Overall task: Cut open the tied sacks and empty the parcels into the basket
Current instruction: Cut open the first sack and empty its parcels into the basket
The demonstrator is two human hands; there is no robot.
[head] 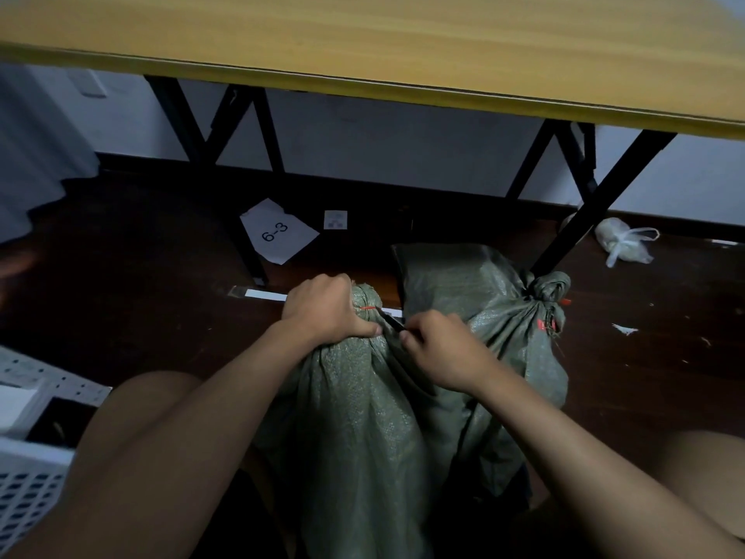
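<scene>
Two dull green woven sacks stand on a dark brown floor, each neck bound with a thin red tie. Behind the sacks, a yellow wood-grain table on black legs. Left of the sacks, a white perforated basket. Beyond them, white paper marked "6-3" in black.

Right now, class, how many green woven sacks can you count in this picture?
2. The near sack stands between the person's knees, its neck gripped by the left hand; the far sack stands behind it, still tied. Others may lie out of view.
</scene>
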